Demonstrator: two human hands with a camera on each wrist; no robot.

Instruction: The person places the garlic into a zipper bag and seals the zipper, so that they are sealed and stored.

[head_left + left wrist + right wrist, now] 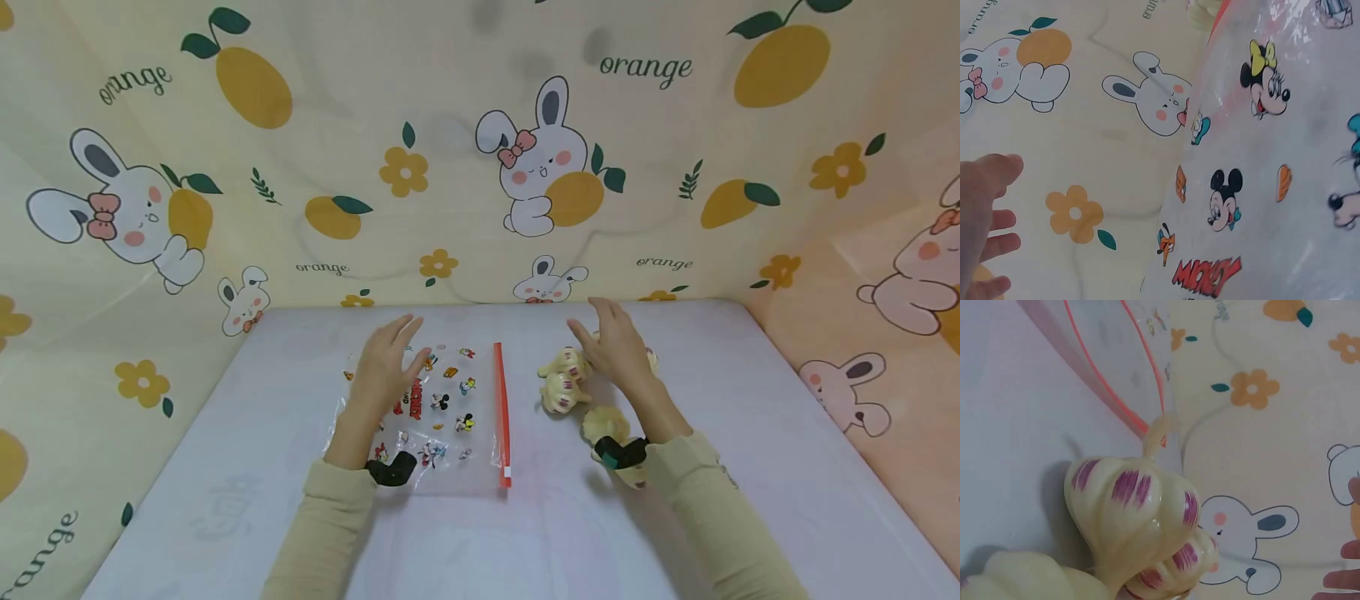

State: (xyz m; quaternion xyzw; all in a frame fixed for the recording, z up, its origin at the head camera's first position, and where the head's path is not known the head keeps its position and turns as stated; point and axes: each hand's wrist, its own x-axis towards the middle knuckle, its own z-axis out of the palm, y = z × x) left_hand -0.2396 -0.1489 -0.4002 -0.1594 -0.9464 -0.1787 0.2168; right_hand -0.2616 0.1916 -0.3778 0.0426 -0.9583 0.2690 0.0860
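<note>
A clear zip bag point(461, 454) with cartoon mouse prints and a red zip edge lies flat on the table. Over its left part hovers my left hand point(382, 367), fingers spread and holding nothing; in the left wrist view, its fingers point(997, 231) show apart from the printed bag point(1260, 156). To the right of the bag are several cream garlic bulbs point(564, 392) with purple streaks. My right hand point(617, 348) is above the far bulbs, fingers extended and partly hiding them. One garlic bulb point(1132, 506) fills the lower middle of the right wrist view.
Behind the white table point(450, 550) hangs a cream cloth point(450, 75) printed with rabbits and oranges, which also covers both sides. Near the right wrist, more garlic point(606, 425) lies partly under a black wrist camera point(622, 452).
</note>
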